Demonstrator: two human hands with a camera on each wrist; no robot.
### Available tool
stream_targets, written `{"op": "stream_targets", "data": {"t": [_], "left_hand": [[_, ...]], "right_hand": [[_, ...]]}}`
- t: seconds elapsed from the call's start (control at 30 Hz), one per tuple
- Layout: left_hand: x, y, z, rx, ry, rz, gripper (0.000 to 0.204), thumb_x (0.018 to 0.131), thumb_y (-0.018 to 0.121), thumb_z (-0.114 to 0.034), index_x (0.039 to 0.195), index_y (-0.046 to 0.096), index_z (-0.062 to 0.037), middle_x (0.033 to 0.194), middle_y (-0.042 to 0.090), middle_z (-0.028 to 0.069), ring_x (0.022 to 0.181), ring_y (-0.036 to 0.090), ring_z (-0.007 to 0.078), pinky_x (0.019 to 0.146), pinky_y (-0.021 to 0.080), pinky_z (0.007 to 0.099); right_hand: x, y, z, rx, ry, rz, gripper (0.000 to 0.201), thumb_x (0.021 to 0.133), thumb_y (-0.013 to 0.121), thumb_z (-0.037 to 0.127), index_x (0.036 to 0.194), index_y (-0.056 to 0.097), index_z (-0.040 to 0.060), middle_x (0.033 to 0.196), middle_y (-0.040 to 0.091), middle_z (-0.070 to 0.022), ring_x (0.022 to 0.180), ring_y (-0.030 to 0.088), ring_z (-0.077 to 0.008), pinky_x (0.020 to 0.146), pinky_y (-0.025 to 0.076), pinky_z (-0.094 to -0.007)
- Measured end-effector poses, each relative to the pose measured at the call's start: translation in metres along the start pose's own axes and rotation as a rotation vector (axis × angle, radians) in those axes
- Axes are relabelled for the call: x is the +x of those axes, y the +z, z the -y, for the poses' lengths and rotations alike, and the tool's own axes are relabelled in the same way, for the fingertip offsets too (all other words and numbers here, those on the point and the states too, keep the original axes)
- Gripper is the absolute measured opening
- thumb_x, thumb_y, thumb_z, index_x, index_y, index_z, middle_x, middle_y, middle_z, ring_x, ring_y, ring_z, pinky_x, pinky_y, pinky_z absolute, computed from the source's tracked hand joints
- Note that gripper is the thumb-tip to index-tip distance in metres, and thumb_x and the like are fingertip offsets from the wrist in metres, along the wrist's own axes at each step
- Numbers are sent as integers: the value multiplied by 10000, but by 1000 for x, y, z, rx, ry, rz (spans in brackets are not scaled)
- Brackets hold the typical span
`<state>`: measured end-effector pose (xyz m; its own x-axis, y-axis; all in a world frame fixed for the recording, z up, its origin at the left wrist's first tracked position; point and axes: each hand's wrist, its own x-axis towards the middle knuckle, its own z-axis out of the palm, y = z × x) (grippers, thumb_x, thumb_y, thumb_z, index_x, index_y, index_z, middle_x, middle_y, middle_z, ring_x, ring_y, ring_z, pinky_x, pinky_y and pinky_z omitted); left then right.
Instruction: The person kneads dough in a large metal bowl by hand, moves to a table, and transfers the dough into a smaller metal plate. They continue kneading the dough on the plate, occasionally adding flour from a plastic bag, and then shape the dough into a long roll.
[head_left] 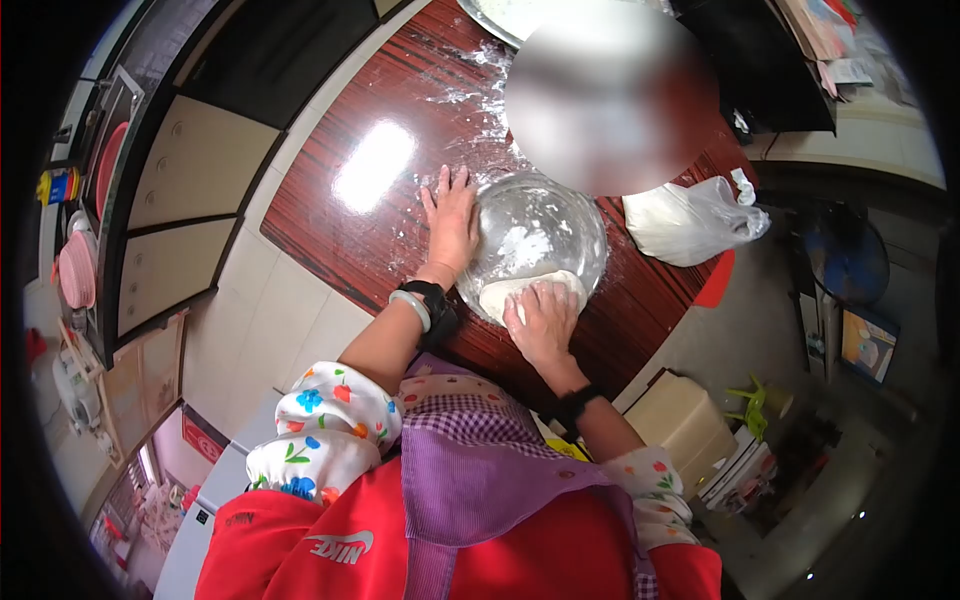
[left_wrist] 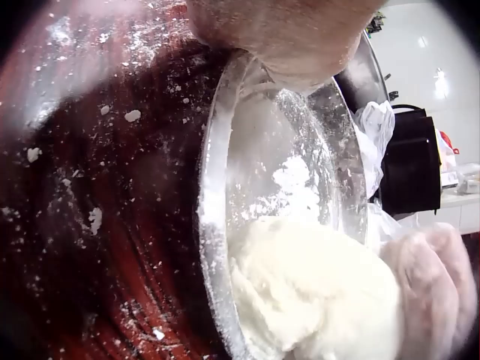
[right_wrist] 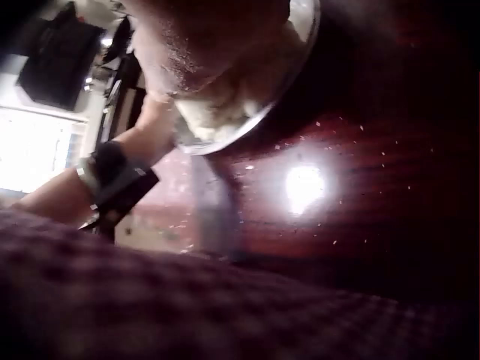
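Note:
A lump of pale dough (head_left: pixel 498 295) lies at the near side of a shiny metal bowl (head_left: pixel 597 235) dusted with white flour. My right hand (head_left: pixel 545 320) bears on the dough, its fingers bent over the top; in the left wrist view the dough (left_wrist: pixel 315 285) bulges beside those knuckles. My left hand (head_left: pixel 455 228) rests at the bowl's left rim with fingers straight and spread, pointing away from me. Seen from the left wrist, its palm side covers the far part of the rim. The right wrist view is dark, with the dough partly hidden behind the hand.
Flour is scattered over the dark red wood-grain table (head_left: pixel 330 235). A plastic bag (head_left: pixel 690 222) with white contents sits to the right of the bowl. Part of a large metal pan (head_left: pixel 490 15) shows at the far edge, beside a blurred round patch. Cabinets (head_left: pixel 195 165) stand on the left.

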<state>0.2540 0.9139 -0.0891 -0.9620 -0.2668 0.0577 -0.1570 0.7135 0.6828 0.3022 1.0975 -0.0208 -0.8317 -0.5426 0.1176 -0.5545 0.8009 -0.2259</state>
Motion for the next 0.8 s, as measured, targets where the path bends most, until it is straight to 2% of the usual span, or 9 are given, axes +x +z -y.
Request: {"op": "stream_targets", "data": {"t": [0.17, 0.27, 0.33, 0.5, 0.57, 0.6, 0.63, 0.7, 0.8], "left_hand": [[5, -4, -5, -12, 31, 88, 304, 850, 519, -16, 1151, 499, -45, 1406, 384, 136, 1376, 203, 357, 1096, 65, 584], [4, 0, -2, -46, 40, 87, 307, 858, 510, -15, 1165, 499, -38, 1404, 390, 139, 1379, 190, 363, 1094, 55, 589], [5, -7, -6, -44, 68, 69, 336, 864, 496, -14, 1199, 480, -19, 1386, 410, 145, 1369, 191, 389, 1092, 43, 594], [-16, 2, -5, -4, -76, -9, 439, 871, 483, -12, 1297, 377, -2, 1415, 331, 199, 1365, 179, 412, 1084, 79, 599], [-28, 4, -5, 18, -90, -46, 366, 864, 465, 7, 1223, 400, 27, 1435, 284, 224, 1367, 164, 421, 1085, 70, 599], [-38, 6, -4, 14, -90, -45, 366, 864, 465, 7, 1223, 400, 27, 1435, 284, 224, 1367, 164, 421, 1085, 70, 599], [-45, 7, -2, 29, -107, -60, 333, 861, 472, -6, 1187, 413, 34, 1438, 268, 240, 1368, 156, 425, 1086, 67, 597], [-57, 0, -5, 42, -129, -76, 302, 859, 478, -19, 1151, 425, 40, 1441, 251, 255, 1370, 148, 429, 1087, 64, 595], [-60, -18, -6, 128, -155, 30, 366, 828, 552, -115, 1130, 450, 65, 1422, 271, 271, 1367, 146, 439, 1095, 92, 568]], "right_hand": [[44, 41, -19, 53, -15, 72, 157, 716, 585, 216, 816, 579, 96, 868, 560, -87, 907, 498, -283, 748, 337, -438], [79, 51, -24, -22, -17, 84, 140, 766, 562, 225, 786, 569, 87, 883, 590, -91, 925, 523, -263, 758, 347, -430], [115, 56, -21, -16, 165, 171, 158, 805, 543, 224, 786, 581, 71, 848, 611, -101, 894, 546, -266, 764, 370, -424], [140, 49, -27, 24, 69, 57, 210, 874, 500, 217, 853, 619, 45, 873, 651, -108, 849, 589, -247, 814, 407, -386], [138, 52, -51, 1177, 230, 120, 207, 905, 492, 171, 934, 626, 17, 892, 669, -109, 833, 620, -215, 806, 447, -341], [139, 9, -47, 962, 327, 81, 206, 928, 470, 128, 970, 624, -2, 928, 678, -107, 861, 633, -181, 787, 476, -308], [138, 7, -59, 992, 379, 20, 245, 931, 480, 182, 958, 626, -13, 929, 672, -146, 861, 647, -245, 788, 483, -352], [133, -18, -74, 431, 373, 236, 305, 930, 488, 244, 951, 631, -25, 939, 652, -203, 867, 633, -340, 793, 484, -402], [118, -5, -69, 310, 362, 298, 380, 922, 489, 319, 935, 629, -34, 913, 629, -248, 865, 596, -408, 801, 467, -449]]}}
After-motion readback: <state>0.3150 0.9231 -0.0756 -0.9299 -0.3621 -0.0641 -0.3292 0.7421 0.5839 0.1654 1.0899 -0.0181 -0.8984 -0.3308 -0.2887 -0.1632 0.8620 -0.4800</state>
